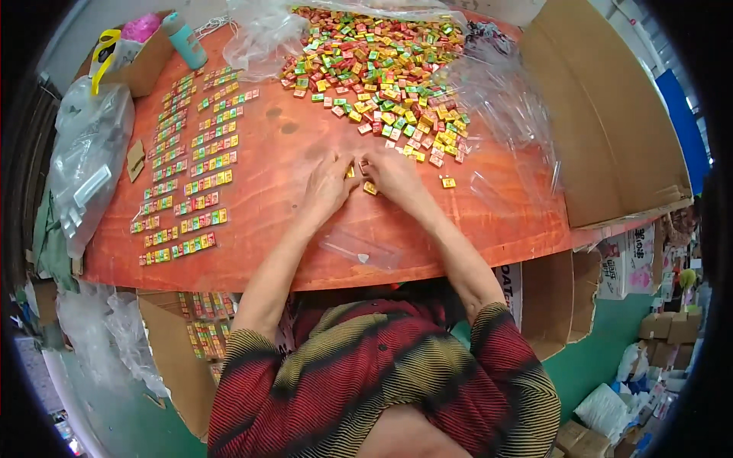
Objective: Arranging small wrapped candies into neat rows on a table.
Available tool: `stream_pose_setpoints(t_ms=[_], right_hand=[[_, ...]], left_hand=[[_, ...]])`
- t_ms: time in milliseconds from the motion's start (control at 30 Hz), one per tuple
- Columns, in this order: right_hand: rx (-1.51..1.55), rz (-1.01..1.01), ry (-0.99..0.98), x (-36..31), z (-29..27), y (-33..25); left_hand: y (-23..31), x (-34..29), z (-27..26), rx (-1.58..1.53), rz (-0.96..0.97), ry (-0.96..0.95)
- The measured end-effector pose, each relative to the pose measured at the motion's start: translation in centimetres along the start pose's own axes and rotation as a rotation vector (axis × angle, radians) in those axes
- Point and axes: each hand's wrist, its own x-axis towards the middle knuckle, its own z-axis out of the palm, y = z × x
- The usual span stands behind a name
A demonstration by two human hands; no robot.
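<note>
My left hand (330, 185) and my right hand (395, 180) are close together over the middle of the red-orange table. The left fingers are closed around a small yellow box (350, 172). Between the right thumb and fingers is a small reddish box (363, 166), partly hidden. Under the right fingers, a small yellow box (370, 188) lies on the table. Just beyond my hands spreads a big heap of small red, yellow, green and pink boxes (382, 69). A single yellow box (448, 183) lies apart, right of my right hand.
At left, rows of boxes in clear sleeves (202, 186) cover the table. A clear plastic sleeve (359, 248) lies near the front edge; more sleeves (504, 91) lie right of the heap. A large carton (603, 114) stands at right, a turquoise bottle (184, 41) back left, and an open carton (175, 359) below.
</note>
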Motion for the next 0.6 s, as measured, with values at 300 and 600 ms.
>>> stream_pose_setpoints(t_ms=[300, 600], right_hand=[[-0.023, -0.023, 0.174, -3.5, -1.6, -2.5], [-0.046, 0.084, 0.045, -5.0, 0.8, -2.8]], left_hand=[[1.2, 0.7, 0.6, 0.079, -0.057, -0.001], [-0.9, -0.7, -0.3, 0.038, 0.064, -0.012]])
